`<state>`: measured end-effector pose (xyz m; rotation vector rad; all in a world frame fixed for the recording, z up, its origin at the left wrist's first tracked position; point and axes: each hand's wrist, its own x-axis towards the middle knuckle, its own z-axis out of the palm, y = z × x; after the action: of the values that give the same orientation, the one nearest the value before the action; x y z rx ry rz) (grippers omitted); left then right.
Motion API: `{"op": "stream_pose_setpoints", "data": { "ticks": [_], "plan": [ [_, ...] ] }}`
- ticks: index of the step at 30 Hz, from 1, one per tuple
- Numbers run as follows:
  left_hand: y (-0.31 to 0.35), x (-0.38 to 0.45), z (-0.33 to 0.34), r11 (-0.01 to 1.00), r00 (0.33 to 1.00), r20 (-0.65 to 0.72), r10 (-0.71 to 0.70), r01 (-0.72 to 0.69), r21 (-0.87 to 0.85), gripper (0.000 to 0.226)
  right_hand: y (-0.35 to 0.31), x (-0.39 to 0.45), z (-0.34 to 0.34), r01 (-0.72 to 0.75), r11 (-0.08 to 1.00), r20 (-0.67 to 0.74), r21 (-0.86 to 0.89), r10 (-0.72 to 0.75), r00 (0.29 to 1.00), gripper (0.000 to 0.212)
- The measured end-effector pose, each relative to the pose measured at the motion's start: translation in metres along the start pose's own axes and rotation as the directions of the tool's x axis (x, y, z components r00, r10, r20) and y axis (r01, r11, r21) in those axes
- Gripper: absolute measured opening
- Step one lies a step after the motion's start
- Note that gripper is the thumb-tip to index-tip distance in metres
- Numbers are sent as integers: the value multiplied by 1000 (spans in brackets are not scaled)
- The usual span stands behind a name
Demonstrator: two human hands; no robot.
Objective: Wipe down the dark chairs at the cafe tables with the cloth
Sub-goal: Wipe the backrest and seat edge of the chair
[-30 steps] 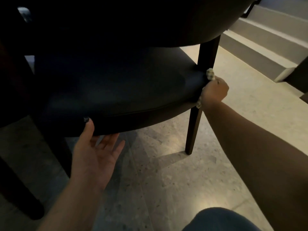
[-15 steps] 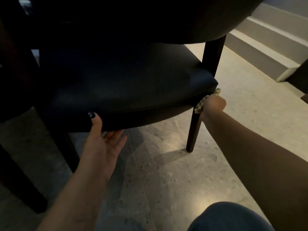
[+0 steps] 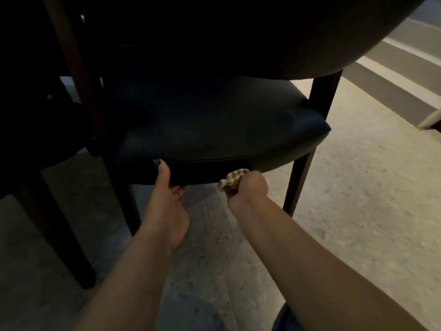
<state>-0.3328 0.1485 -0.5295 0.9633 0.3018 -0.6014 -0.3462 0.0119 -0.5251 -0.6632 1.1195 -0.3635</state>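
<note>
Closely Seen: Two Hands at the Front Edge of a Dark Chair

Seen from above and dimly lit, a dark chair (image 3: 214, 125) with a padded seat fills the upper half of the view. Its curved backrest arches across the top, and one slim front leg (image 3: 298, 182) stands at the right on a pale speckled floor (image 3: 358, 199).

The left hand (image 3: 167, 206) holds the front rim of the seat: the thumb, with a dark painted nail, lies up against the rim's face, while the fingers curl under the seat, mostly hidden.

The right hand (image 3: 248, 189) is closed into a fist around a small bunched cloth (image 3: 232, 179), pale with a checked pattern. The cloth pokes out from the top of the fist and touches the underside edge of the seat rim, right of the left hand and left of the front leg. The two hands are near each other but apart.

Both bare forearms reach in from the bottom of the view. A patch of blue fabric (image 3: 284, 318) shows at the bottom edge, between the arms.

At the left, darker furniture legs (image 3: 59, 235) stand in deep shadow; what they belong to cannot be told. At the upper right, pale steps (image 3: 393, 75) rise from the floor.
</note>
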Motion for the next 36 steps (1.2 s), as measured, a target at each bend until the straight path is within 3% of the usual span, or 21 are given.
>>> {"op": "stream_pose_setpoints", "data": {
  "ticks": [4, 7, 9, 11, 13, 15, 17, 19, 21, 22, 23, 24, 26, 28, 33, 34, 36],
  "plan": [
    [14, -8, -9, 989, 999, -45, 25, -31, -147, 71, 17, -33, 16, -120, 990, 86, -75, 126, 988, 32],
    [25, -6, -28, 954, 989, -120, 88, -118, -277, 68, 15, -58, 20, -74, 981, 246, -177, 117, 962, 57],
    [28, -8, -40, 928, 997, -55, 51, -68, -366, 83, 14, -78, 20, -49, 973, 342, -224, 126, 931, 39],
    [25, -7, -48, 903, 1000, -10, 30, -31, -428, 94, 17, -97, 17, 107, 941, 391, -322, 29, 920, 27],
    [21, -5, -51, 887, 1000, -7, 27, -27, -460, 99, 28, -112, 10, 405, 747, 464, -527, -146, 874, 31],
    [21, -4, -50, 882, 999, -25, 24, -33, -469, 95, 47, -120, -1, 719, 430, 651, -547, -322, 688, 34],
    [21, -7, -44, 888, 999, -42, 24, -41, -457, 91, 64, -122, -8, 920, 52, 830, -387, -414, 373, 50],
    [19, -8, -42, 891, 993, -83, 79, -108, -440, 77, 70, -110, -4, 946, -290, 902, -145, -433, 6, 51],
    [15, -2, -42, 853, 980, -103, 169, -198, -483, 49, 64, -91, 7, 871, -485, 944, 81, -244, -223, 47],
    [13, 0, -41, 845, 974, -126, 188, -226, -486, 51, 59, -77, 14, 734, -651, 947, 196, -68, -314, 43],
    [13, -1, -41, 859, 974, -155, 166, -220, -462, 52, 54, -61, 21, 503, -810, 934, 301, 144, -327, 43],
    [12, -2, -40, 874, 980, -149, 134, -187, -447, 55, 47, -44, 25, 297, -866, 904, 403, 325, -279, 46],
    [11, -7, -37, 912, 987, -145, 64, -117, -393, 73, 26, -19, 30, 52, -816, 810, 575, 560, -175, 49],
    [11, -4, -40, 918, 987, -148, 61, -114, -380, 75, 2, -9, 31, -66, -757, 738, 650, 650, -182, 45],
    [11, -5, -32, 952, 979, -190, 66, -119, -283, 46, -41, 21, -11, -82, -750, 713, 657, 653, -256, 43],
    [11, -4, -29, 957, 979, -192, 63, -114, -266, 44, -44, 24, -20, 6, -771, 747, 637, 616, -251, 44],
    [12, -4, -21, 963, 986, -159, 47, -87, -255, 45, -53, 27, -37, 361, -794, 870, 488, 413, -269, 44]
  ]
}}
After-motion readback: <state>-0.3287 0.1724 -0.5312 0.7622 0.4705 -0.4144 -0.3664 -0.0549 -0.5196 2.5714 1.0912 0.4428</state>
